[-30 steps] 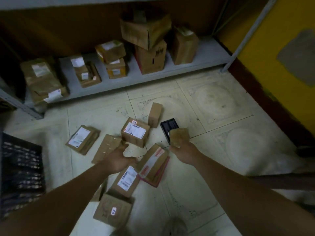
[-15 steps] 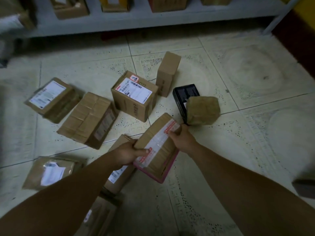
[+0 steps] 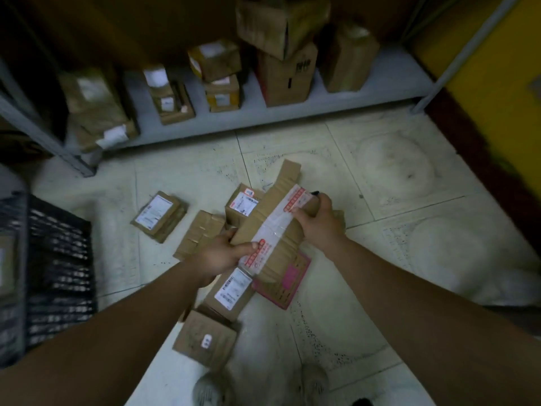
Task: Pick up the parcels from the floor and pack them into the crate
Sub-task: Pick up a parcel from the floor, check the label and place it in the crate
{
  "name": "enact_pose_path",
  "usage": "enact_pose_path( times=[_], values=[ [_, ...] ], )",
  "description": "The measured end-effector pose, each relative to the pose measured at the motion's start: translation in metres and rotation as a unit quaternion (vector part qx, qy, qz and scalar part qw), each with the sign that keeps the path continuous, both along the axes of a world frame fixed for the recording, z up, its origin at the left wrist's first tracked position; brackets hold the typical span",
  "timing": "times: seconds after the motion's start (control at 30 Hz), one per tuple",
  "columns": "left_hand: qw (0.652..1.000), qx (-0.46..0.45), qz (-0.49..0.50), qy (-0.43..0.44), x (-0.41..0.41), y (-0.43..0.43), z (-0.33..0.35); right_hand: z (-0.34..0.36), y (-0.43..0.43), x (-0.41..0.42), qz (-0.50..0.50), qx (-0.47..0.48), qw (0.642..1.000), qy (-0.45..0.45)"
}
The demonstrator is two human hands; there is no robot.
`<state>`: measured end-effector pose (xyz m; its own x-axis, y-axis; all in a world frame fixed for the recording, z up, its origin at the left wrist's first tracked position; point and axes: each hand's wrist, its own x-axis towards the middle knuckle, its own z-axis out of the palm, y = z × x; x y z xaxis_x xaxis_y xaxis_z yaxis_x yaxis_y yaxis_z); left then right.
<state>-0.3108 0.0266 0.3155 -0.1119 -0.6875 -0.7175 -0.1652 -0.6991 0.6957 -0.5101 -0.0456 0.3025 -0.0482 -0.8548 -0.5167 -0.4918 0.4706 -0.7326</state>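
Parcel (image 3: 275, 230) with red-printed tape held above floor (image 3: 395, 177) centre, left hand (image 3: 222, 256) curled round near end, right hand (image 3: 317, 222) gripping far end. Crate (image 3: 58, 273) at left edge, contents unclear. Several loose parcels (image 3: 159, 215) left to pack; early stage, by appearances

A single wide-angle view is taken from the head, directed forward and steeply down onto the pale tiled floor (image 3: 395, 177). The left hand (image 3: 222, 254) and right hand (image 3: 319, 224), clasped round a taped brown cardboard parcel (image 3: 285, 244), are seen close, mid-frame. A black plastic lattice crate (image 3: 58, 259) is cut by the left edge. A grey metal shelf (image 3: 392, 83) is caught along the top, a yellow painted wall (image 3: 483, 83) at the right.
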Motion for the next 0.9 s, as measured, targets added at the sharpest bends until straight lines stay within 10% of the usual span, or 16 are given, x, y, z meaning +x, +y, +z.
enact_pose_path(
  times=[0.37, 0.9],
  values=[
    [0.993, -0.096, 0.067, 0.005, 0.024, 0.044, 0.284, 0.298, 0.036, 0.051, -0.046, -0.032, 0.988, -0.144],
    [0.952, -0.212, 0.193, -0.108, 0.16, 0.18, 0.434, 0.45, 0.149, 0.214, 0.186, -0.142, 0.963, -0.134]
  ],
)
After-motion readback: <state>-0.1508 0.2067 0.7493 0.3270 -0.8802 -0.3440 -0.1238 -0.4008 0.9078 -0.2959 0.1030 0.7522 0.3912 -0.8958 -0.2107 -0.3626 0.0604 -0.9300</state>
